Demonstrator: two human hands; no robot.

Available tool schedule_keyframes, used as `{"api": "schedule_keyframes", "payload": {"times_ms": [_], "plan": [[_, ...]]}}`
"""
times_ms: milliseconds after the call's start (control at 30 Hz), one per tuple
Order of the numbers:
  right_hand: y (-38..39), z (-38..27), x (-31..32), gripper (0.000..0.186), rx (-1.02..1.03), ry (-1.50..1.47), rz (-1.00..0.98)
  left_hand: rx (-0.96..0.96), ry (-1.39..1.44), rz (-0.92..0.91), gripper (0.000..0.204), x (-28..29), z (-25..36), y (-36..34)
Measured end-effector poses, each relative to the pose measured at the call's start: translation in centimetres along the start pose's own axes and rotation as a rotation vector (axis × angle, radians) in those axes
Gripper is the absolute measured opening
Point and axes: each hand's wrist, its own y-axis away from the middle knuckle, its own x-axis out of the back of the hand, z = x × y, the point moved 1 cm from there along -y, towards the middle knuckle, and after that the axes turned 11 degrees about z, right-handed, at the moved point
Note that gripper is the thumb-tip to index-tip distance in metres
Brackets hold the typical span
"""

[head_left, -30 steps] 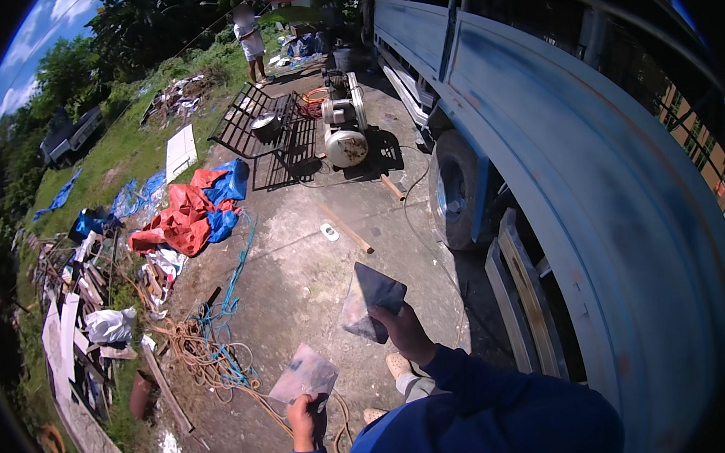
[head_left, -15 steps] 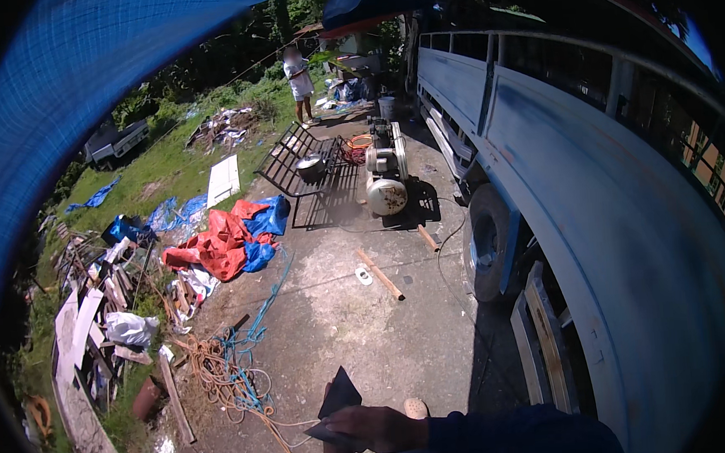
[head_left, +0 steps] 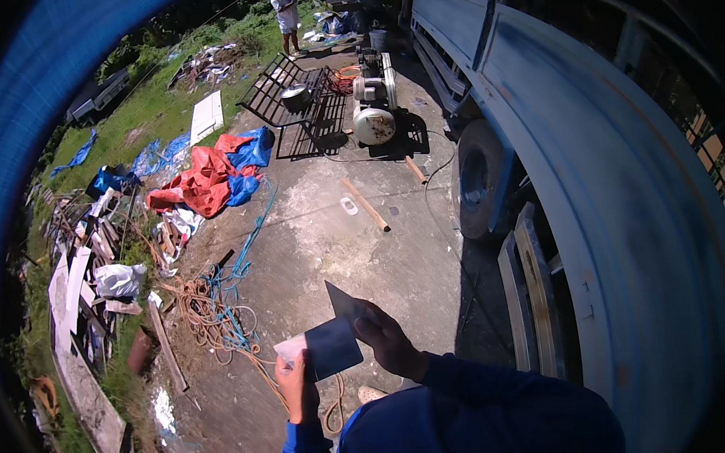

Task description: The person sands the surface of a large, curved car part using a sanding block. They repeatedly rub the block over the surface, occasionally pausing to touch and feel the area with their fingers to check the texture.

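Low in the middle of the head view, my left hand (head_left: 296,388) grips the left edge of a thin, flat rectangular plate (head_left: 335,348), thumb on top. This plate is dark in shadow and pinkish where sun strikes its left end. My right hand (head_left: 393,341) is closed on a second thin, dark plate (head_left: 339,300), tilted up with a pointed corner away from me. The two plates meet or overlap near my right fingers; whether they touch, I cannot tell. My right fingers are partly dark in shadow.
At right stands a pale blue truck side (head_left: 591,171) above a wheel (head_left: 477,178). An air compressor (head_left: 375,124), a metal rack (head_left: 288,94) with a pot (head_left: 296,98), a wood strip (head_left: 365,204), tangled ropes (head_left: 205,307), a red-blue tarp (head_left: 210,178) and scrap boards (head_left: 84,360) lie around.
My hands have come up and apart, showing both plates more fully; the left hand, mostly hidden before, is now visible. The view has tilted downward, so the surroundings sit higher.
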Motion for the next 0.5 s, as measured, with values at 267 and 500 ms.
{"api": "schedule_keyframes", "payload": {"times_ms": [267, 500], "plan": [[0.1, -1.0, -0.8, 0.042, 0.142, 0.097, -0.131, 0.173, 0.334, -0.125, 0.060, -4.6, -5.0, 3.0], [2.4, -3.3, -1.2, 0.051, 0.769, 0.539, -0.360, -0.478, -0.394, -0.606, 0.025, -1.9, -3.3, 2.4]]}}
